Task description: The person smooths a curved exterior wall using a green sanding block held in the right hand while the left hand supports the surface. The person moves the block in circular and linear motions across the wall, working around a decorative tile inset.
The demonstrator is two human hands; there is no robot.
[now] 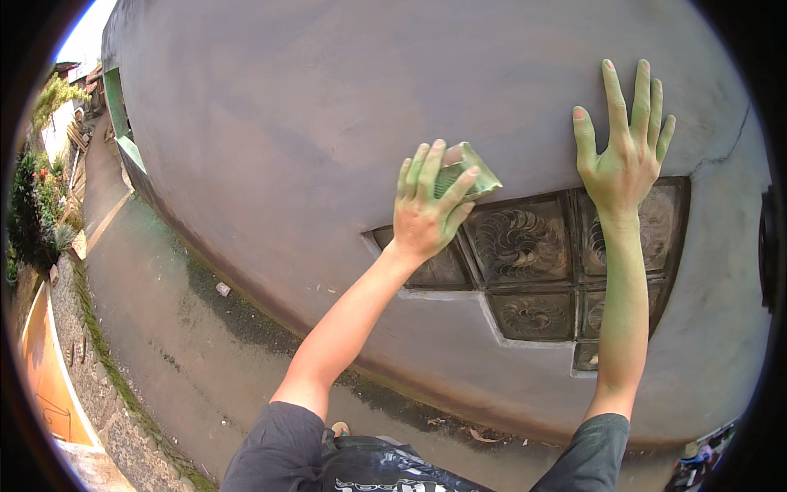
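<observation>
So there was one folded green pad (477,170) gripped in the left hand (426,211), tucked under the fingers and poking out to their right, up by the grey wall (287,123). Right hand (625,168)? Spread wide, green-dusted. Dark shirt (275,451) had some cut-off white lettering. I counted at least six patterned blocks (520,239).

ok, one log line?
left hand: holds folded greenish sheet | right hand: spread over grey plastered wall | dark patterned glass-block panel: partly behind right forearm
</observation>
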